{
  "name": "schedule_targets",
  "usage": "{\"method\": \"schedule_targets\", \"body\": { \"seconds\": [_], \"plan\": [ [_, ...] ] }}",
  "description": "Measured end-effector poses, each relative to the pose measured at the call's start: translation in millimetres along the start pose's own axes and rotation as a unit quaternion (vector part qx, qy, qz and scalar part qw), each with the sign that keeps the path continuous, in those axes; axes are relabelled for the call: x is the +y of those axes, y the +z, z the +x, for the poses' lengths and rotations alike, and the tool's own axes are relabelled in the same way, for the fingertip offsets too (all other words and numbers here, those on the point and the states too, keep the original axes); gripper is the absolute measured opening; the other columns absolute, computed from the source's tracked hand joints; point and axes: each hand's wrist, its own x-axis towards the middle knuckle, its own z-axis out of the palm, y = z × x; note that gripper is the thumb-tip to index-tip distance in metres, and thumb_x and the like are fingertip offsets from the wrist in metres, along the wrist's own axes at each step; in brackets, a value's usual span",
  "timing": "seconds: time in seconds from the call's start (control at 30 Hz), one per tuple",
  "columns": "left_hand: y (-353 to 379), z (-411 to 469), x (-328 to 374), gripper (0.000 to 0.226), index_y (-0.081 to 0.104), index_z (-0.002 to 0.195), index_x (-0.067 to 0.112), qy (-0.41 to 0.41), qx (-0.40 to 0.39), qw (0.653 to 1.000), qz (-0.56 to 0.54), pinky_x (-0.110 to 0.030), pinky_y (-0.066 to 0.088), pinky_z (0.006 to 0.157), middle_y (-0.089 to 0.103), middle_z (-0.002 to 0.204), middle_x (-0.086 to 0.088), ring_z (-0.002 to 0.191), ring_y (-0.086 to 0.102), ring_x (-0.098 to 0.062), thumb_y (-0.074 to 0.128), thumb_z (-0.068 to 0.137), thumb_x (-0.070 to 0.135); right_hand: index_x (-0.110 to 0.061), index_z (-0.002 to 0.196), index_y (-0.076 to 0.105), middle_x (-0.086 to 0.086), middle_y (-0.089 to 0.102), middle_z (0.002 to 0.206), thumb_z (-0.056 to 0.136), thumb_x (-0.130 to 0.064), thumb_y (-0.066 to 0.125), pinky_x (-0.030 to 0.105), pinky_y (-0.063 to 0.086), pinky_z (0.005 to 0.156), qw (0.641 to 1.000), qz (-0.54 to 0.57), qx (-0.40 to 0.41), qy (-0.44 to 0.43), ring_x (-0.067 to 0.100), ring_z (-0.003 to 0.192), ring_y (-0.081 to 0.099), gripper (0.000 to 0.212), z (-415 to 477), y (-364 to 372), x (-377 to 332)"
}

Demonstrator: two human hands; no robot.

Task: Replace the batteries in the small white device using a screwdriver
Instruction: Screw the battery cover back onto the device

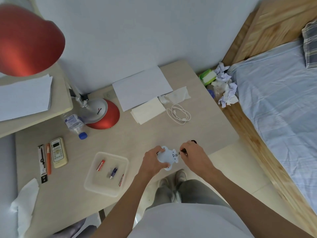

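white device (167,157) held at near table (154,131) edge, left hand (153,160) curled round its body. right hand (193,154) clamped on black-handled screwdriver (193,141), tip at device's right side, likely on cover screw. keep tip seated square, press along shaft, turn slowly, brace device steady; tiny screw could drop off edge. batteries (113,172) wait in clear tray (109,153), just left.

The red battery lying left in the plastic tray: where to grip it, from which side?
Probably pinch the red battery across its middle from straight above: it lies flat, clear of the other batteries, and the tray walls block a sideways approach.
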Motion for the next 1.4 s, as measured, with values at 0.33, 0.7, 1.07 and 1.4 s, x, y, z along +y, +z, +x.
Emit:
{"method": "schedule_targets", "body": {
  "seconds": [0.33,0.7,1.07,1.4],
  "plan": [
    [1.0,-0.8,0.8,0.066,0.067,0.119,0.027,-0.007,-0.004,1.000,-0.003,-0.023,0.048,0.076,0.068,0.109,0.006,0.091,0.063,-0.017,0.095,0.061,0.037,-0.016,0.102,0.065,-0.003,0.062,0.104,0.104,-0.019,0.054,0.038,0.056,0.078,1.000,-0.008,0.007,-0.004,0.020,0.091,0.058,0.012,3.0,-0.9,-1.0],
    [5.1,-0.4,0.2,0.069,0.066,0.123,0.027,-0.019,0.007,1.000,-0.001,-0.020,0.045,0.077,0.066,0.115,0.007,0.097,0.062,-0.016,0.097,0.061,0.038,-0.018,0.103,0.061,-0.004,0.061,0.103,0.105,-0.020,0.051,0.039,0.053,0.080,1.000,-0.006,-0.004,-0.018,0.019,0.091,0.056,0.011,7.4,0.8,-3.0],
    [6.8,-1.4,-0.5,0.071,0.063,0.123,0.031,-0.012,0.014,1.000,0.005,-0.031,0.056,0.084,0.065,0.120,0.003,0.102,0.062,-0.019,0.095,0.061,0.044,-0.017,0.109,0.055,-0.002,0.053,0.110,0.105,-0.009,0.050,0.036,0.054,0.078,0.995,-0.084,-0.060,-0.016,0.016,0.088,0.052,0.010,10.2,12.4,8.9],
    [7.8,-0.4,1.6,0.069,0.064,0.125,0.027,-0.011,0.011,1.000,0.006,-0.025,0.051,0.081,0.064,0.123,0.000,0.104,0.061,-0.020,0.097,0.064,0.034,-0.023,0.095,0.047,-0.005,0.049,0.096,0.103,-0.016,0.058,0.028,0.040,0.064,0.987,-0.147,-0.053,-0.044,0.017,0.078,0.051,0.016,16.3,15.3,13.9]
  ]
}}
